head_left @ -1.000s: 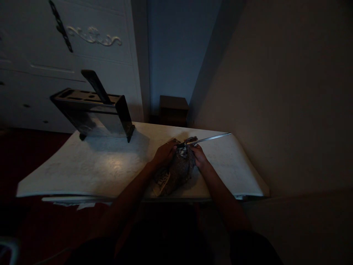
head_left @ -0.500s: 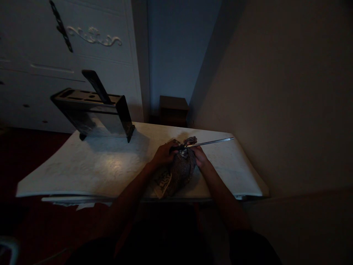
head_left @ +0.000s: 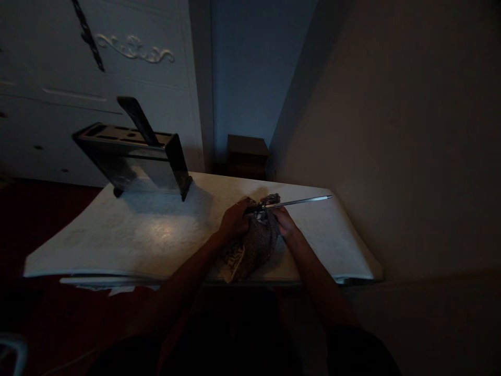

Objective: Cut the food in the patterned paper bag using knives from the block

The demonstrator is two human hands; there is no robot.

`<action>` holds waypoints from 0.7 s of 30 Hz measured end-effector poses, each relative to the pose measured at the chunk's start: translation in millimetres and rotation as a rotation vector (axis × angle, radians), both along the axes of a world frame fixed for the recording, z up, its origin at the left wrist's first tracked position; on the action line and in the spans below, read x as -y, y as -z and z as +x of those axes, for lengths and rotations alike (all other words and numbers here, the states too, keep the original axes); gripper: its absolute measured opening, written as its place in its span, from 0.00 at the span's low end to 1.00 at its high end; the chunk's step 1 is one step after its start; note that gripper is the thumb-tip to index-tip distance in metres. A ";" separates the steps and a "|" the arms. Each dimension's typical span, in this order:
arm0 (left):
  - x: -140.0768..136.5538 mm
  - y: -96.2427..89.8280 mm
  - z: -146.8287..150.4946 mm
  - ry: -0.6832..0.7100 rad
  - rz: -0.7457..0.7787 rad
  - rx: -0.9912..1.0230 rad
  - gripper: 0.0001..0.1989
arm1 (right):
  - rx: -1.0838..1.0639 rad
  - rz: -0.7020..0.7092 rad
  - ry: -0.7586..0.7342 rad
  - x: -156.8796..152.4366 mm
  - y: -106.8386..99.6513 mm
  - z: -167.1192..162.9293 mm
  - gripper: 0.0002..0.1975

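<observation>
My left hand [head_left: 236, 219] is closed around the black handle of a sharpening steel [head_left: 299, 201], whose thin metal rod points to the right over the table. A dark patterned cloth [head_left: 260, 243] hangs below the handle, and its pale-printed corner lies near the table's front edge. My right hand [head_left: 285, 220] is closed on the cloth beneath the rod, near the handle end. Part of the cloth bunches up above the rod. The fingers of both hands are partly hidden in the dim light.
A knife block [head_left: 144, 172] with one black-handled knife [head_left: 136, 119] in it stands on the left of the white table [head_left: 97, 235]. Behind are a white cabinet [head_left: 156, 89] and a small brown box-like stand [head_left: 247, 149]. A wall [head_left: 410, 156] borders the table's right side.
The steel and cloth stay almost where they were between my hands. My left hand has shifted very slightly to the right. The view has moved a little.
</observation>
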State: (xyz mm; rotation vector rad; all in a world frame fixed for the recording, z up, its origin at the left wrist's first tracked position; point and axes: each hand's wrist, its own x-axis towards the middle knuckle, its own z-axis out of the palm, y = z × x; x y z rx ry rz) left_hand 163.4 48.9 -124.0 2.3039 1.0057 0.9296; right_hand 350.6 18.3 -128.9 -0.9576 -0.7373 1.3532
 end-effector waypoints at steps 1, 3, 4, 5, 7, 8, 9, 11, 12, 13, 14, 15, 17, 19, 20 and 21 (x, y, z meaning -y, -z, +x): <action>-0.2 1.2 0.1 -0.023 0.003 -0.012 0.18 | 0.000 0.002 -0.003 0.2 0.8 0.6 0.17; -0.5 2.6 -0.2 -0.065 -0.004 -0.046 0.18 | -0.001 0.002 -0.011 0.6 1.9 1.5 0.17; -0.6 2.8 -0.4 -0.079 -0.004 -0.060 0.18 | -0.001 0.000 -0.015 0.8 2.2 1.7 0.17; -0.4 2.7 -0.6 -0.087 0.001 -0.071 0.17 | -0.002 -0.001 -0.017 1.0 2.3 1.8 0.17; 0.3 2.3 -0.7 -0.100 0.014 -0.081 0.16 | -0.003 -0.005 -0.018 1.4 2.0 1.7 0.18; 0.9 2.2 -0.5 -0.105 0.019 -0.083 0.16 | -0.004 -0.007 -0.017 1.5 1.6 1.5 0.18; 1.4 2.2 -0.3 -0.111 0.022 -0.079 0.16 | -0.007 -0.009 -0.016 1.7 1.2 1.2 0.18; 2.5 2.7 0.3 -0.119 0.022 -0.065 0.16 | -0.013 -0.014 -0.011 2.2 0.0 0.4 0.19; 2.8 3.2 0.5 -0.122 0.018 -0.058 0.15 | -0.016 -0.017 -0.008 2.4 -0.7 -0.2 0.19; 3.1 3.7 0.7 -0.126 0.014 -0.053 0.15 | -0.019 -0.022 -0.006 2.8 -1.6 -0.8 0.19; 3.3 4.0 0.8 -0.132 0.007 -0.049 0.15 | -0.021 -0.026 -0.005 3.1 -2.5 -1.4 0.19; 3.5 4.2 0.9 -0.140 0.000 -0.047 0.14 | -0.023 -0.030 -0.005 3.5 -3.6 -2.1 0.19; 4.0 3.8 1.1 -0.153 -0.013 -0.046 0.15 | -0.024 -0.034 -0.007 4.4 -5.8 -3.3 0.19; 4.8 2.4 1.5 -0.169 -0.022 -0.040 0.16 | -0.024 -0.041 -0.011 5.4 -8.1 -4.2 0.20; 5.2 1.5 1.9 -0.176 -0.027 -0.035 0.16 | -0.024 -0.048 -0.013 5.9 -9.2 -4.5 0.20; 5.6 0.6 2.2 -0.184 -0.034 -0.029 0.16 | -0.025 -0.057 -0.016 6.4 -10.2 -4.8 0.21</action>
